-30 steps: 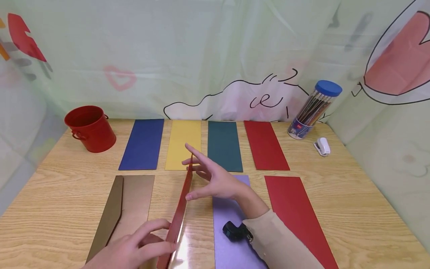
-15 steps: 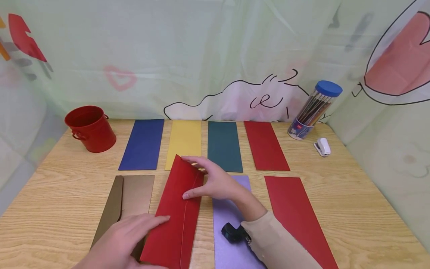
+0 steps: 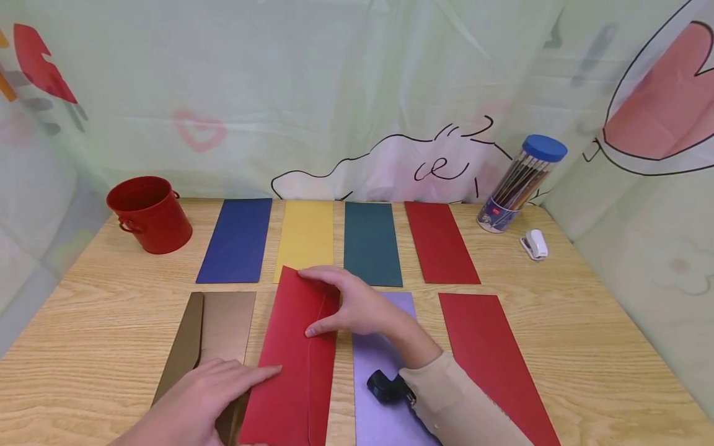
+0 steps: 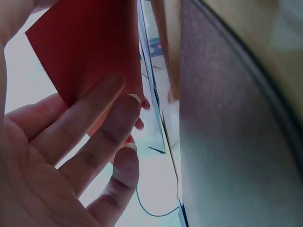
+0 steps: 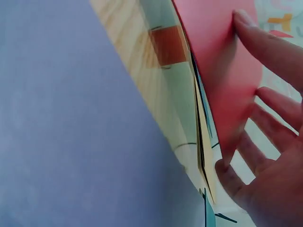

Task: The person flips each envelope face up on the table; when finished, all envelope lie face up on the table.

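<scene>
A red envelope (image 3: 287, 378) is held over the wooden table, its flap seam facing up and its far end tilted. Near its lower left edge my left hand (image 3: 203, 396) grips it; in the left wrist view several fingers (image 4: 109, 127) of that hand lie against the red paper (image 4: 99, 42). My right hand (image 3: 359, 303) holds the far right part, thumb on the flap side and fingers over the top edge. The right wrist view shows the same envelope (image 5: 222, 66) between that hand's fingertips. A brown envelope (image 3: 225, 328) lies partly under my left hand.
Blue (image 3: 237, 241), yellow (image 3: 307, 232), dark green (image 3: 372, 244) and red (image 3: 442, 241) envelopes form a back row. A lilac envelope (image 3: 370, 371) and another red one (image 3: 496, 359) lie in front. A bucket (image 3: 150, 217), pencil tube (image 3: 521, 183) and white stapler (image 3: 535, 244) stand behind.
The red envelope, edge-on a second ago, has turned so its flap face shows upward. Since half a second ago it has lowered slightly, both hands staying on it.
</scene>
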Tool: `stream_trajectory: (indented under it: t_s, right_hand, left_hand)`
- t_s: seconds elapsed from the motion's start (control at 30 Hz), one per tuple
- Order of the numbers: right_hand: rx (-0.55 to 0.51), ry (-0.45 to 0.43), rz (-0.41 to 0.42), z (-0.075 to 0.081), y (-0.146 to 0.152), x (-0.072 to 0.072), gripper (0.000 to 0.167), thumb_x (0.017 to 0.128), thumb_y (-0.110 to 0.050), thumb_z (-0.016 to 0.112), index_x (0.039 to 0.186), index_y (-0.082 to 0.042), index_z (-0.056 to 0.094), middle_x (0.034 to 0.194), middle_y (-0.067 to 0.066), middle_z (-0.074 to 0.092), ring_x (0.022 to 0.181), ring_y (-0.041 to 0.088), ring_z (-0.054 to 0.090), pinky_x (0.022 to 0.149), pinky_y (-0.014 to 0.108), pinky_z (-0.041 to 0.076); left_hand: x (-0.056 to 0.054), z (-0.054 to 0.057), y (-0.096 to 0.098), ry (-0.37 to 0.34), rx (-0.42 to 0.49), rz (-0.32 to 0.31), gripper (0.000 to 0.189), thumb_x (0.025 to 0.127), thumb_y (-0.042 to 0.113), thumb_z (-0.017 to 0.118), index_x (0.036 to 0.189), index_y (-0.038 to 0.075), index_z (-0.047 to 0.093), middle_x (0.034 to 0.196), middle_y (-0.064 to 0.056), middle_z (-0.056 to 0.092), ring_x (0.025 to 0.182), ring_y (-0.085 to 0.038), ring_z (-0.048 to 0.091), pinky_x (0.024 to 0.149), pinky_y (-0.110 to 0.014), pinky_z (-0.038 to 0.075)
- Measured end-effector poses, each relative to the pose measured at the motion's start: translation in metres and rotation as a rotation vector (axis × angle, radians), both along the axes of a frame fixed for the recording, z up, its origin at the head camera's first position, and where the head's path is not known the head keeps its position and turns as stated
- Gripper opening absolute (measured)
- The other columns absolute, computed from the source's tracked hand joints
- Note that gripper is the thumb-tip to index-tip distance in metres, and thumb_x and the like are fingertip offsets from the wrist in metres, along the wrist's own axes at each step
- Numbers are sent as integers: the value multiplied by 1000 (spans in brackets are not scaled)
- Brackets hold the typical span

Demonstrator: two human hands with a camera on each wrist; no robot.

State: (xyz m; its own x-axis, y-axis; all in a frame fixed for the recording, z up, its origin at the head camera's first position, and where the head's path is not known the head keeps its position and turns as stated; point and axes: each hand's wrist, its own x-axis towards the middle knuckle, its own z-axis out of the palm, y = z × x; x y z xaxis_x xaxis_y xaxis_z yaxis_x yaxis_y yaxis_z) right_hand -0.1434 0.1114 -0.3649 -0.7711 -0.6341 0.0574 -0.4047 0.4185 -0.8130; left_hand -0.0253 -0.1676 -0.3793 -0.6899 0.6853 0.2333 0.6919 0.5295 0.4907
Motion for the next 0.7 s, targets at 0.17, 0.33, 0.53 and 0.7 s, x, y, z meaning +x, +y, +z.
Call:
stream_trajectory:
  t_s: [0.17, 0.33, 0.53, 0.7]
  right_hand:
    - [76, 28, 29, 0, -2, 1, 84, 75, -23, 91, 148, -9, 51, 145, 3, 52, 133, 19, 45, 106, 34, 42]
    - [170, -2, -16, 1, -4, 5, 79, 74, -29, 92, 143, -12, 56, 141, 4, 52, 129, 19, 47, 105, 36, 43]
    - [219, 0, -31, -2, -6, 5, 75, 73, -27, 93, 138, -9, 61, 139, 5, 53, 129, 22, 48, 106, 37, 42]
    - [248, 17, -13, -3, -6, 4, 72, 73, -27, 93, 136, -7, 63, 140, 4, 55, 133, 25, 43, 106, 37, 41]
  left_hand:
    - [-2, -3, -1, -9, -58, -21, 79, 75, 71, 73, 136, 21, 61, 115, 18, 65, 97, 1, 58, 79, -34, 51]
    - [-3, -3, 0, -138, -155, 9, 80, 75, 76, 70, 135, 24, 62, 116, 19, 64, 98, 0, 56, 80, -33, 51]
    - [-5, -4, 1, -179, -231, 17, 82, 74, 78, 67, 134, 22, 62, 111, 20, 65, 94, 1, 55, 81, -35, 50]
    - [-6, -8, 1, -178, -261, 6, 83, 75, 81, 63, 135, 23, 61, 110, 20, 65, 92, 1, 55, 82, -36, 48]
